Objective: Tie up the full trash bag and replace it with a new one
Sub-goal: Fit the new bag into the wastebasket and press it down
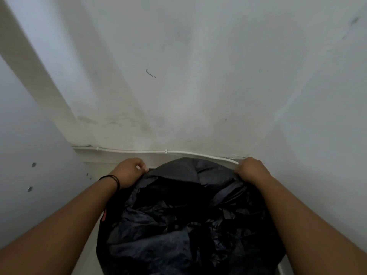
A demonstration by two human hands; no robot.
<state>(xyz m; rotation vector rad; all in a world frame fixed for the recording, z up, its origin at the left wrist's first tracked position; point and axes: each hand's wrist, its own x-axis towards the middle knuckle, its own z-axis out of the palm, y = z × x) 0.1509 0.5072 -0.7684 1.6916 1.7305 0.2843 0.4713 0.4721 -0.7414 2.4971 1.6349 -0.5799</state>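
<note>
A black trash bag (184,221) fills the lower middle of the head view, crumpled and bulging, and covers whatever bin is beneath it. My left hand (129,172) grips the bag's far left edge with closed fingers; a dark band circles that wrist. My right hand (251,169) is closed on the bag's far right edge. Both hands hold the bag's far rim close to the wall. A small red and white patch (103,214) shows at the bag's left side.
A white wall (188,76) rises directly behind the bag, with a thin white cable (166,151) clipped along its base. Another white wall (29,155) with small holes stands at the left. Pale floor (87,255) shows beside the bag.
</note>
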